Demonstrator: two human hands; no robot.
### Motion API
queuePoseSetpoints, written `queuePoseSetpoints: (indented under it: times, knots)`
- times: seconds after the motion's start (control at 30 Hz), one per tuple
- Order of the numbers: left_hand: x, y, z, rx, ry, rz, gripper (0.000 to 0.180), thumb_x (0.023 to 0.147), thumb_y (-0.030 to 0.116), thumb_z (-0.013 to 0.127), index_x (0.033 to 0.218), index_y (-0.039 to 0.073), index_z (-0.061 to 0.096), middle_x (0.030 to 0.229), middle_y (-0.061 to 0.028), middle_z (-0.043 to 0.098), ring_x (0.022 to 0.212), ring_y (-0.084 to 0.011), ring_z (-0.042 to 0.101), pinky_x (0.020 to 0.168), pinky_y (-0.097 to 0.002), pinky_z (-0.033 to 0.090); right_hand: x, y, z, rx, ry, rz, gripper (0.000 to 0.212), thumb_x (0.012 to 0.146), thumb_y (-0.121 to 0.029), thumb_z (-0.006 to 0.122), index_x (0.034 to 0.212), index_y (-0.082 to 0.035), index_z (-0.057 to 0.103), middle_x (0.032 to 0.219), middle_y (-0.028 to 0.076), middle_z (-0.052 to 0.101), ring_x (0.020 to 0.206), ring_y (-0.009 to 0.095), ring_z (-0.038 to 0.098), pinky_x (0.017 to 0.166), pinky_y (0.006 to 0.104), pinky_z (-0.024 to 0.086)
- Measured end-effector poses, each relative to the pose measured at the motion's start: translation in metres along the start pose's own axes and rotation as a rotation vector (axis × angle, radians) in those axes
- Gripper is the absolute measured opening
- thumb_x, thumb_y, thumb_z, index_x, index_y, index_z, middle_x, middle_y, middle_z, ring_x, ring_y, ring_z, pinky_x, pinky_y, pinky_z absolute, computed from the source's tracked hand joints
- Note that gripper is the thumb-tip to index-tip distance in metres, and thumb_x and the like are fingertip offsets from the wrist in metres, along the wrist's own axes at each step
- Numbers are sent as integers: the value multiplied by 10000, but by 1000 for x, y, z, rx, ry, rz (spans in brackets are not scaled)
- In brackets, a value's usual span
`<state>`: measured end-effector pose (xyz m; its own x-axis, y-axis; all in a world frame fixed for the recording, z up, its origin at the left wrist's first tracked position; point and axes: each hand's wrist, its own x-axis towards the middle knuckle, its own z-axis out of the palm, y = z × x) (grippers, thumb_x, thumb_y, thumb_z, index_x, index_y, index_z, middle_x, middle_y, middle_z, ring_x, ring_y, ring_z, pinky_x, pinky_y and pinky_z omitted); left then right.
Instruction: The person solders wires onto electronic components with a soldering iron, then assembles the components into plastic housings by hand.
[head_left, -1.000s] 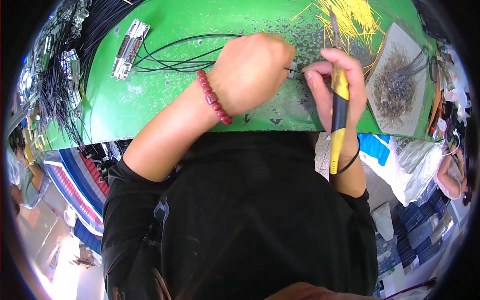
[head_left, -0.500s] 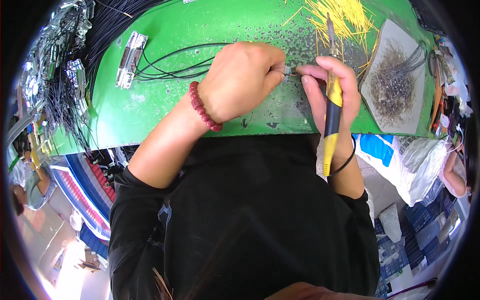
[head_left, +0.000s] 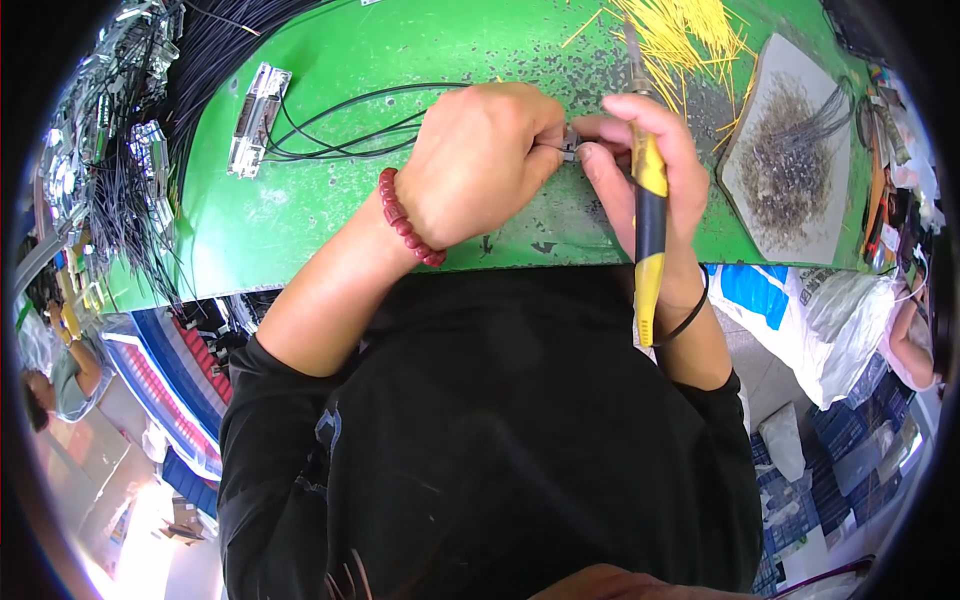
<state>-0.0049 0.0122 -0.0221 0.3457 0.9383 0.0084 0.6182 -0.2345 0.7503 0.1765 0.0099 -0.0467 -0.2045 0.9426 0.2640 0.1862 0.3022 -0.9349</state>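
Right hand [head_left: 682, 185] holds a slim, metal-tipped, yellow-and-black soldering iron [head_left: 650, 220].

On table [head_left: 350, 50]: wires [head_left: 345, 155] left of left hand [head_left: 485, 165]; slab [head_left: 812, 238] right.

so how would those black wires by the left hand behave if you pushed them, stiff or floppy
The black wires probably flex easily, since they're thin and curve loosely. Pushing them might tug the shiny piece they seem to run into.
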Motion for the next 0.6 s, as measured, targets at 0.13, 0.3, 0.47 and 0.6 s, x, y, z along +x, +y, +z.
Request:
queuePoseSetpoints:
  times: [0.13,0.3,0.47,0.6]
  knots:
    - [-1,-2,2,-39,30,-20,68,764,54,671,802,10,636,860,-109,695,778,-297,669,704,-357,529,1,1,-1,-77,-58,26,396,787,94,678,1136,-80,612,762,30,646,652,65,602,606,209,480]
    - [-1,-2,6,-65,67,-42,50,758,46,663,785,8,644,841,-109,695,766,-288,673,700,-352,533,0,6,0,-96,-55,-25,354,820,74,665,1137,-74,615,734,18,619,638,66,583,606,209,474]
    - [0,-5,7,-31,84,-21,56,741,38,662,734,4,618,824,-113,693,760,-287,674,683,-354,534,-7,3,-15,67,50,30,282,929,-89,629,1202,-32,593,825,66,706,713,93,656,656,233,505]
    - [3,-3,8,18,76,-3,71,730,33,665,711,4,604,815,-110,691,759,-288,671,680,-357,533,-26,-7,-42,71,36,86,549,946,-395,597,1254,58,570,928,132,681,685,118,622,630,235,474]
